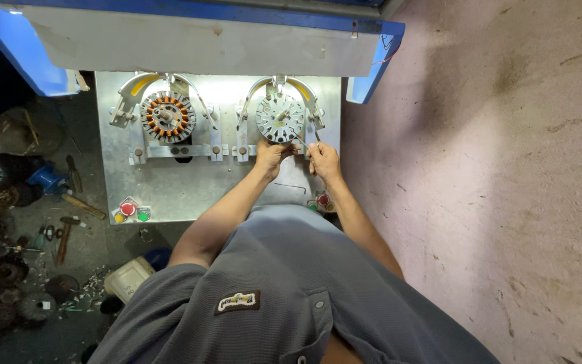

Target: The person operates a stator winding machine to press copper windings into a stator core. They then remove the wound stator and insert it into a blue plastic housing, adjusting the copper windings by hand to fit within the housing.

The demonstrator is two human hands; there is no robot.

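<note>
Bare round core [280, 117] seated in right-hand holder on metal surface [170, 189]. Left hand [270, 156] held at core's lower edge, fingers curled, grip unclear. Right hand [322, 159] fingers pinched on thin wire [302, 142]. Wire best kept taut, guided into slot slowly. Wound core [168, 116] left untouched.

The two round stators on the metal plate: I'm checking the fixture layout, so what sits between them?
In the head view, between the copper-wound stator and the bare stator stand upright metal clamp brackets bolted to the plate.
</note>
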